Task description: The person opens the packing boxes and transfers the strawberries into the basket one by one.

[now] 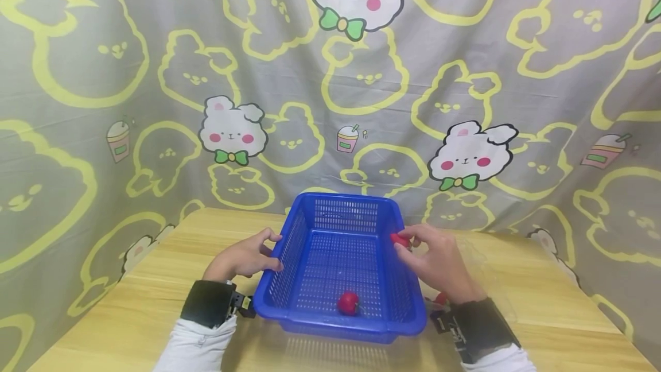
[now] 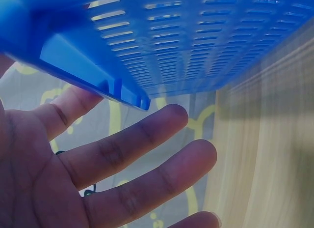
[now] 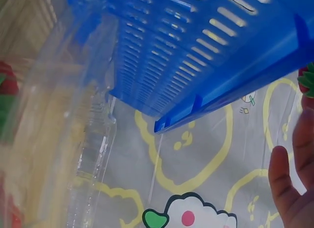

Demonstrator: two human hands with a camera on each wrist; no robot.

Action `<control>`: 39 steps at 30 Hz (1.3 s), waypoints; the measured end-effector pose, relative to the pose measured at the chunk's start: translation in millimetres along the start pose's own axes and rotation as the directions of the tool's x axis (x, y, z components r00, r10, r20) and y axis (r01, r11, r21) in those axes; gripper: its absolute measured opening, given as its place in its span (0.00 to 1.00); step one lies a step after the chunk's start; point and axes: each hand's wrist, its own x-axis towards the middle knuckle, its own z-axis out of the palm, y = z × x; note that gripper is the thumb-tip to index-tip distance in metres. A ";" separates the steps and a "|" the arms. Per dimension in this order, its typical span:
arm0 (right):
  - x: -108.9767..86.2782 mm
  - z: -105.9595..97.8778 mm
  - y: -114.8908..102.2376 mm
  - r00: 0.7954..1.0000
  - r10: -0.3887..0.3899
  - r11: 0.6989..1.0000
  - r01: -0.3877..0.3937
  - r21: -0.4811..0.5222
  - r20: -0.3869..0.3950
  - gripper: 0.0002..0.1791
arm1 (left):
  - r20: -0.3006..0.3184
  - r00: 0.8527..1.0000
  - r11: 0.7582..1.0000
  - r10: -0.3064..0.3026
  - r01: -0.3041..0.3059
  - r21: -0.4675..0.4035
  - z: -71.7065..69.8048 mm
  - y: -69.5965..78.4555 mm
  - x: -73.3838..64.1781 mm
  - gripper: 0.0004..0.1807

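A blue plastic basket [image 1: 338,257] with slotted sides stands on the table. My left hand [image 1: 250,254] holds its left rim, thumb and index finger over the edge; in the left wrist view the other fingers [image 2: 147,134] stretch out below the rim. My right hand [image 1: 436,254] pinches a red strawberry [image 1: 400,240] at the right rim. Its green leaves show at the edge of the right wrist view, above the fingers. Inside the basket, near the front, lies another red fruit [image 1: 348,303] with a green stem.
To the right of the basket is a clear plastic container [image 3: 88,115], faint in the head view. More red fruit [image 1: 441,298] shows beside my right wrist, partly hidden. A patterned grey curtain [image 1: 372,131] hangs behind the wooden table [image 1: 129,314].
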 end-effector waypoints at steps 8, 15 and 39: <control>1.0 3.0 -4.2 0.998 -0.021 0.999 0.019 0.033 0.053 0.11 | -0.002 1.000 1.000 0.006 -0.006 -0.011 0.0 -0.3 -0.2 0.31; 0.6 6.8 -4.8 0.996 -0.053 0.997 0.050 0.058 0.068 0.11 | -0.006 1.000 1.000 0.008 -0.009 -0.006 0.3 -0.9 0.3 0.31; -4.6 19.3 -9.8 0.992 -0.017 0.994 0.004 0.107 0.125 0.09 | -0.018 1.000 1.000 -0.002 0.002 -0.006 1.5 -1.2 0.2 0.29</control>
